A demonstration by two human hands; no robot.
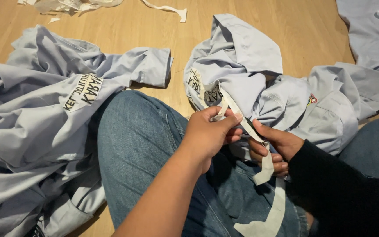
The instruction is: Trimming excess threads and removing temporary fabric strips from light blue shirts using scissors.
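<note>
Left hand (209, 131) pinches a white strip (266, 169) between thumb and fingers, close to the printed patch on the grey shirt (246, 74). Right hand (273, 147), in a black sleeve (338, 193), grips the same strip lower down; its free end hangs over the jeans (137, 145). More grey shirts (31, 114) lie left on the wood floor (299, 26). Peeled scraps (73, 6) rest at top.

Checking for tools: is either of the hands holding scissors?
No, the left hand and right hand pinch only a white strip between bare fingers.
</note>
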